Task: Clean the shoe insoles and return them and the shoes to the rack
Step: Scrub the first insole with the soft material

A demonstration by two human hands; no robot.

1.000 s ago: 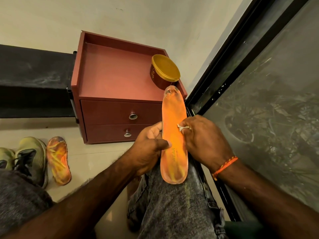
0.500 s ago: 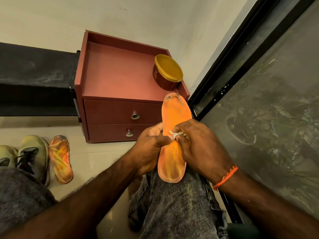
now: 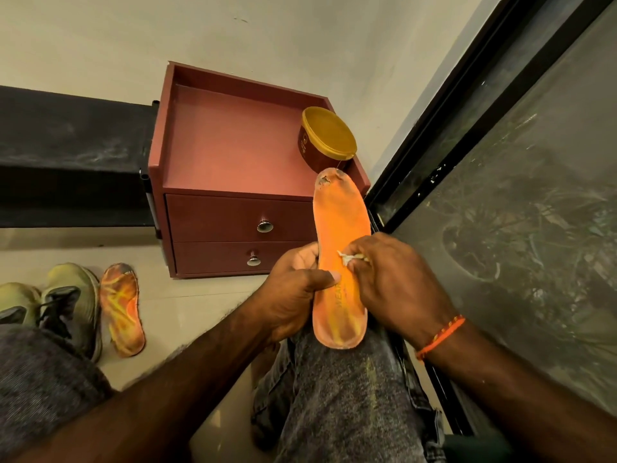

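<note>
Left shoe (image 3: 16, 302) cut by frame edge — wipe (image 3: 349, 259) mostly hidden.

Partial "WEAR" on orange insole (image 3: 340, 262)

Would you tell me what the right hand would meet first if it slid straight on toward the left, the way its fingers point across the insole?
Most likely the left hand, whose thumb lies over the orange insole just beyond the right hand and its small wad.

orange insole (image 3: 340, 228), yellow-streaked insole (image 3: 122, 309), maroon cabinet (image 3: 233, 155), gold-lidded tub (image 3: 329, 135), olive shoes (image 3: 71, 295)
</note>
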